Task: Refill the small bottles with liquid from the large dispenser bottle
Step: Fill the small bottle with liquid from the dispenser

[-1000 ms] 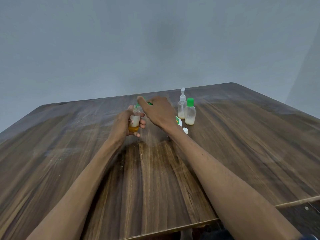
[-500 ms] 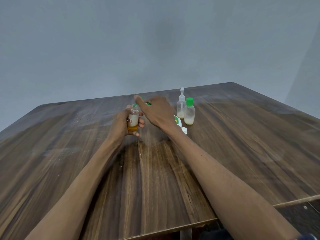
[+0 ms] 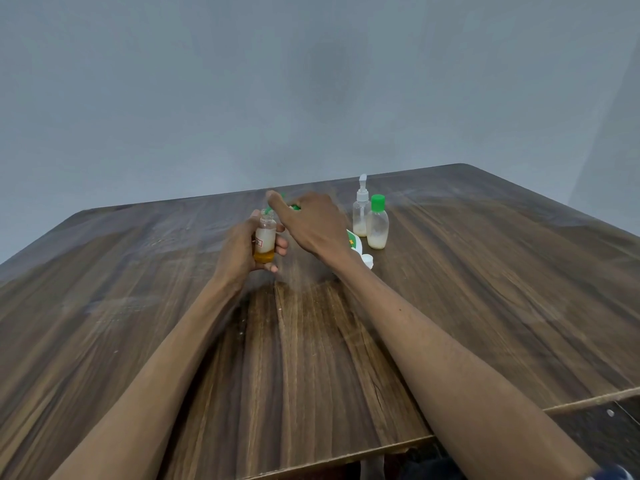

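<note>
My left hand [image 3: 242,252] grips a small clear bottle [image 3: 265,241] upright above the table; it holds yellow liquid at the bottom and white liquid above, and its mouth is uncapped. My right hand [image 3: 311,225] rests palm-down on the green pump head [image 3: 294,206] of the large dispenser bottle [image 3: 352,241], with the index finger stretched over the small bottle's mouth. The hand and wrist hide most of the dispenser; only a strip of its white and green label shows.
A clear spray bottle [image 3: 361,216] and a green-capped small bottle [image 3: 377,226], each with some white liquid, stand to the right of my hand. A small white cap [image 3: 367,260] lies beside my right wrist. The wooden table [image 3: 311,358] spans the view.
Both hands and the small bottle drifted slightly to the left. The grips look the same.
</note>
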